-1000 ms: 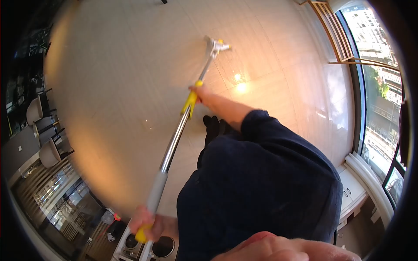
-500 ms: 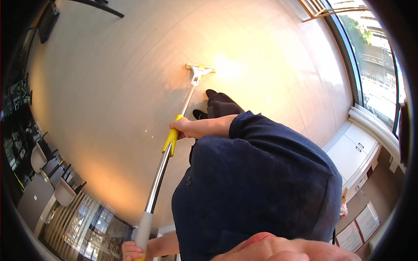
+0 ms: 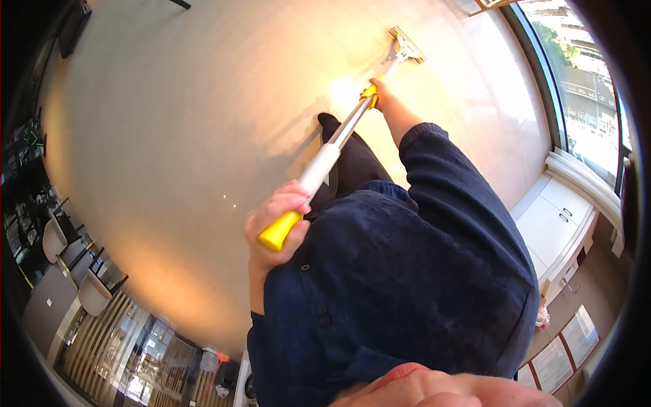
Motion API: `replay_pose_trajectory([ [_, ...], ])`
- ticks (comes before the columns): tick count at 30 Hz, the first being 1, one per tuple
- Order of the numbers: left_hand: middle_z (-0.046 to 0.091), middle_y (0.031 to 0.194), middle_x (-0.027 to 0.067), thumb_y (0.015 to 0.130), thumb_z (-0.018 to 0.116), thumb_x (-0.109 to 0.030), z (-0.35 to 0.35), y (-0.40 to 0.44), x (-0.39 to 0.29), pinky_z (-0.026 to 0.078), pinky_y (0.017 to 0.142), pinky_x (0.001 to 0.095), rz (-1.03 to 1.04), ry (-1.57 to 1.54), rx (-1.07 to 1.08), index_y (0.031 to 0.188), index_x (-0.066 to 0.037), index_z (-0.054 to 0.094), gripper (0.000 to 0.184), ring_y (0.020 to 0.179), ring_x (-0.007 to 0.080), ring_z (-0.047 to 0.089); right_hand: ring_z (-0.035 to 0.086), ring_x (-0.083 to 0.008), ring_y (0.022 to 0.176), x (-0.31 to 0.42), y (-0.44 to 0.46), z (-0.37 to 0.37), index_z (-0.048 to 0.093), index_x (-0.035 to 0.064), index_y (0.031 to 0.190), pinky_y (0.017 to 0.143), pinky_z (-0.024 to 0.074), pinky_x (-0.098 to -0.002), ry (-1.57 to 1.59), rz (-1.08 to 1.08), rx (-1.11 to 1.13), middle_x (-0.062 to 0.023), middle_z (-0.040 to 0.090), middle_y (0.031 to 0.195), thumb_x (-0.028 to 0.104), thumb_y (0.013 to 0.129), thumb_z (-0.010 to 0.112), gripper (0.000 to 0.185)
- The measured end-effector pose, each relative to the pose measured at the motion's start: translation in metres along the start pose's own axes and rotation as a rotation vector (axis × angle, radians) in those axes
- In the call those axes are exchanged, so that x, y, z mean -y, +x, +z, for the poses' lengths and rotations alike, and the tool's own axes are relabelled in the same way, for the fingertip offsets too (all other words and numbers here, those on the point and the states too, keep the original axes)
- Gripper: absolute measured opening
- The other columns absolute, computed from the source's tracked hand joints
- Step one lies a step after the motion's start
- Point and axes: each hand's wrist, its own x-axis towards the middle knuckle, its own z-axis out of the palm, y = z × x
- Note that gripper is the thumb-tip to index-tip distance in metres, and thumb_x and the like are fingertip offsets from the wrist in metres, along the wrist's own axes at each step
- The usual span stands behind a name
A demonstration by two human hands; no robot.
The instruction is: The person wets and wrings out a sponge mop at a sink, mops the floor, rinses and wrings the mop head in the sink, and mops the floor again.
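Observation:
A mop (image 3: 348, 127) slants across the floor in front of me, with a metal pole and a pale upper sleeve. My left hand (image 3: 270, 211) is wrapped round its top, just above the yellow end cap, close to my chest. Farther down the pole, my right hand (image 3: 380, 96) grips the yellow collar with my arm stretched forward. The flat mop head (image 3: 407, 47), white and yellow, lies on the floor beyond my feet. My fingers on the lower grip are partly hidden.
Pale floor (image 3: 183, 136) spreads ahead and to the left. A window (image 3: 576, 88) and a white cabinet (image 3: 550, 224) line the right side. Chairs (image 3: 95, 293) stand by a grey table (image 3: 51, 305) at lower left. A dark shoe (image 3: 328, 121) shows near the pole.
The mop head has swept forward and to the right, away from my feet. My left hand has risen from the lower left to my chest; my right arm has reached forward.

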Motion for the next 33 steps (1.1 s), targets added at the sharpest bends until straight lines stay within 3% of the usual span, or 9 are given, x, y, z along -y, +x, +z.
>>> replay_pose_trajectory([
  [5,0.054,0.068,0.0177,0.067,0.051,-0.011,-0.050,-0.140,-0.077,0.046,0.063,0.0393,-0.002,0.413,-0.562,0.074,0.001,0.051,0.014,0.065,0.0255,0.056,0.055,-0.0232,0.050,-0.167,-0.083,0.040,0.048,0.0047,0.080,0.042,0.0478,-0.0343,-0.464,-0.036,-0.005,-0.0096,0.054,0.064,0.026,0.069,0.057,0.026],
  [10,0.043,0.053,0.0061,0.067,0.044,-0.029,-0.099,-0.233,-0.206,0.032,0.050,0.0323,0.097,0.508,-0.210,0.067,-0.002,0.045,0.027,0.052,0.0188,0.042,0.057,-0.0208,0.057,-0.277,-0.228,0.066,0.046,0.0044,0.085,0.051,0.0498,-0.0348,-0.570,0.382,0.330,-0.0100,0.055,0.069,0.022,0.069,0.058,0.026],
  [13,0.036,0.047,0.0030,0.066,0.046,-0.030,-0.092,-0.262,-0.212,0.027,0.046,0.0301,0.358,0.547,-0.574,0.061,-0.006,0.041,0.025,0.046,0.0163,0.037,0.057,-0.0195,0.057,-0.296,-0.260,0.063,0.046,0.0055,0.084,0.053,0.0490,-0.0319,-0.585,0.468,0.417,-0.0084,0.054,0.070,0.021,0.069,0.058,0.024],
  [16,0.031,0.045,0.0020,0.065,0.046,-0.029,-0.088,-0.269,-0.190,0.026,0.045,0.0297,0.377,0.457,-0.696,0.060,-0.007,0.040,0.024,0.042,0.0157,0.033,0.056,-0.0200,0.057,-0.281,-0.249,0.050,0.045,0.0040,0.083,0.051,0.0487,-0.0317,-0.492,0.377,0.312,-0.0087,0.054,0.071,0.019,0.069,0.058,0.024],
  [21,0.050,0.063,0.0107,0.061,0.048,-0.009,-0.042,-0.188,-0.087,0.040,0.058,0.0344,0.264,0.161,-0.300,0.073,-0.002,0.047,0.014,0.057,0.0203,0.047,0.053,-0.0208,0.055,-0.191,-0.132,-0.011,0.048,0.0009,0.083,0.045,0.0450,-0.0325,-0.345,-0.040,-0.117,-0.0105,0.053,0.070,0.025,0.067,0.059,0.031],
  [26,0.056,0.069,0.0082,0.066,0.050,-0.008,0.082,-0.089,-0.043,0.041,0.078,0.0430,0.069,0.031,-0.203,0.080,0.000,0.052,0.017,0.072,0.0231,0.056,0.052,-0.0225,0.054,-0.048,-0.058,-0.118,0.045,0.0065,0.083,0.056,0.0475,-0.0386,0.091,-0.043,0.002,-0.0083,0.049,0.062,0.030,0.077,0.047,0.025],
  [28,0.057,0.070,0.0069,0.066,0.051,-0.007,0.100,-0.077,-0.049,0.042,0.076,0.0412,0.072,0.180,0.014,0.080,0.000,0.053,0.016,0.072,0.0228,0.057,0.053,-0.0241,0.055,-0.067,-0.028,-0.137,0.044,0.0038,0.085,0.053,0.0476,-0.0389,0.045,-0.006,0.045,-0.0099,0.050,0.065,0.029,0.076,0.047,0.027],
  [31,0.057,0.068,0.0146,0.063,0.052,-0.006,0.067,-0.118,-0.092,0.045,0.071,0.0380,0.060,0.333,-0.236,0.077,0.002,0.053,0.016,0.067,0.0259,0.057,0.054,-0.0244,0.055,-0.107,-0.095,-0.113,0.046,0.0018,0.081,0.053,0.0481,-0.0395,-0.428,0.012,0.063,-0.0111,0.051,0.066,0.030,0.074,0.050,0.030],
  [33,0.054,0.058,0.0152,0.062,0.046,-0.013,0.034,-0.141,-0.147,0.045,0.055,0.0347,0.172,0.427,-0.250,0.059,0.000,0.050,0.014,0.054,0.0249,0.053,0.054,-0.0237,0.049,-0.154,-0.165,-0.078,0.048,0.0024,0.081,0.048,0.0485,-0.0344,-0.138,0.228,0.134,-0.0113,0.054,0.067,0.025,0.072,0.054,0.025],
])
